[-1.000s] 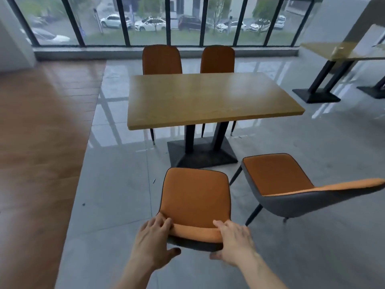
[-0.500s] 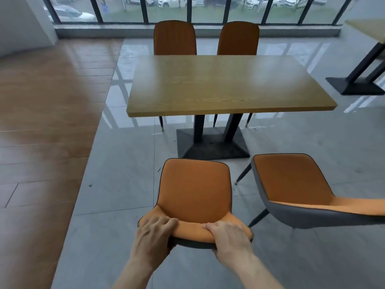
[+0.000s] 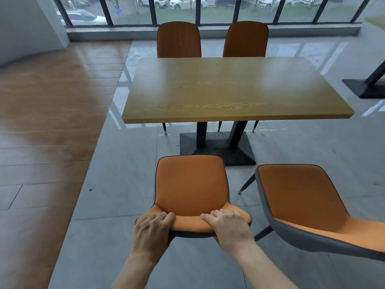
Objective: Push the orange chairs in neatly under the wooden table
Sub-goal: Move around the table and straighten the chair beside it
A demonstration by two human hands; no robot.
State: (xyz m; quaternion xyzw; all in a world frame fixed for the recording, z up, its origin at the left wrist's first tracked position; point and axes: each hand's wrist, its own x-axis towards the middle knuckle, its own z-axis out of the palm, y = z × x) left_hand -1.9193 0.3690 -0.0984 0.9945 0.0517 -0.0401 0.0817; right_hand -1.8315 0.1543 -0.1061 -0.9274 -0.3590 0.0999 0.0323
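Observation:
A wooden table [image 3: 233, 88] on a black pedestal base [image 3: 216, 147] stands ahead of me. The near left orange chair [image 3: 190, 184] faces it, its seat short of the table's front edge. My left hand [image 3: 153, 230] and my right hand [image 3: 228, 225] both grip the top of its backrest. A second orange chair [image 3: 300, 197] with a grey shell stands to the right, turned at an angle and also outside the table. Two more orange chairs [image 3: 179, 39] [image 3: 246, 39] sit tucked in at the far side.
Grey tiled floor [image 3: 116, 205] surrounds the table; a wood-look floor strip [image 3: 41, 132] runs on the left. Another table's black base [image 3: 366, 86] is at the right edge. Tall windows [image 3: 208, 9] line the far wall.
My hands have closed over the near chair's backrest top. The chair and I have moved closer to the table, which now looms larger.

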